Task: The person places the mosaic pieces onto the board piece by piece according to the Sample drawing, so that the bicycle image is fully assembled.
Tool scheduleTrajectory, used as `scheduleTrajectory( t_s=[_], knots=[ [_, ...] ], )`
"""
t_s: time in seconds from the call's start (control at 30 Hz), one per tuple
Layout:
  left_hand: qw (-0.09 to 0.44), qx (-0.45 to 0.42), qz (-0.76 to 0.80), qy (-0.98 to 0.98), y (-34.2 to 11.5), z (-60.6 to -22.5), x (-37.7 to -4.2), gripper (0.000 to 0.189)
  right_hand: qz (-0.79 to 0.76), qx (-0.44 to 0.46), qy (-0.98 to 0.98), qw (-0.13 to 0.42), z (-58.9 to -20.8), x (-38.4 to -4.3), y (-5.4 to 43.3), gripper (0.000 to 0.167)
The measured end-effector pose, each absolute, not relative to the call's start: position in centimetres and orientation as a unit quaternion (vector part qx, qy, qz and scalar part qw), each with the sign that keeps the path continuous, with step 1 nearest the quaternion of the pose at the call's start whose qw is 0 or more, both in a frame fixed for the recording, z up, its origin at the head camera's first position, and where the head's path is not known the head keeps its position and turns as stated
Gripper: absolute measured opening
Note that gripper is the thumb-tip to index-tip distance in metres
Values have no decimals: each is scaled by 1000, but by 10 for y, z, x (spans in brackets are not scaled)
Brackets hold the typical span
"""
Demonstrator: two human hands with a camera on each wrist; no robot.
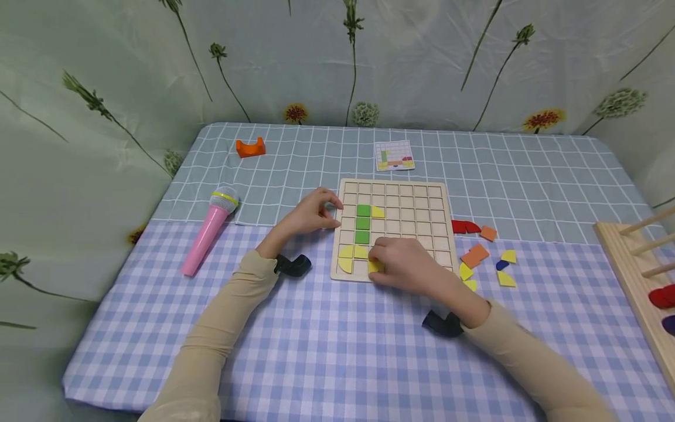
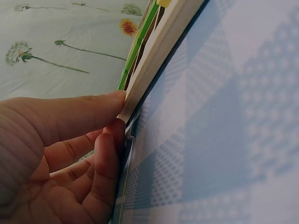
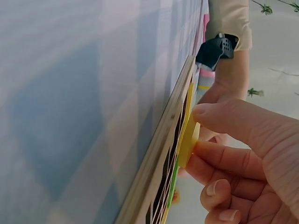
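My right hand pinches a yellow quarter-circle piece between thumb and fingers, over the near row of a wooden grid board. Beside the left edge of that board is my left hand; its thumb and a fingertip touch the edge, spaced apart along it. Green square pieces form a column on the board, with a yellow quarter-circle right of the top one. Yellow pieces also lie in the near left cells. The right hand covers part of the near rows.
Right of the board lie red pieces, orange pieces, yellow quarter-circles and a blue piece. A pattern card lies behind it. At left are a pink toy microphone and an orange holder; a wooden rack stands far right.
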State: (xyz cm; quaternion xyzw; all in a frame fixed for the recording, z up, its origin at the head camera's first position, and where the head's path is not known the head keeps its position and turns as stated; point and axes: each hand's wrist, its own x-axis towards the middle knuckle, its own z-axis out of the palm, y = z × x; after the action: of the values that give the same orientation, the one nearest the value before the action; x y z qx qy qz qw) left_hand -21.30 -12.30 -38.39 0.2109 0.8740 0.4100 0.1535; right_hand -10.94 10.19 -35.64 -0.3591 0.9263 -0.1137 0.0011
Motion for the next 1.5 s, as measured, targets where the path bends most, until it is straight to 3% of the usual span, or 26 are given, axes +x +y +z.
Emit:
scheduleTrajectory(
  t_s=[1.27,1.5],
  knots=[
    [150,216,415,871,-124,-380,-214,33,-132,-393,910,-24,-361,-116,84,13],
    [156,214,419,868,-124,-383,-212,33,-150,-407,900,-41,-363,-115,90,5]
  ],
)
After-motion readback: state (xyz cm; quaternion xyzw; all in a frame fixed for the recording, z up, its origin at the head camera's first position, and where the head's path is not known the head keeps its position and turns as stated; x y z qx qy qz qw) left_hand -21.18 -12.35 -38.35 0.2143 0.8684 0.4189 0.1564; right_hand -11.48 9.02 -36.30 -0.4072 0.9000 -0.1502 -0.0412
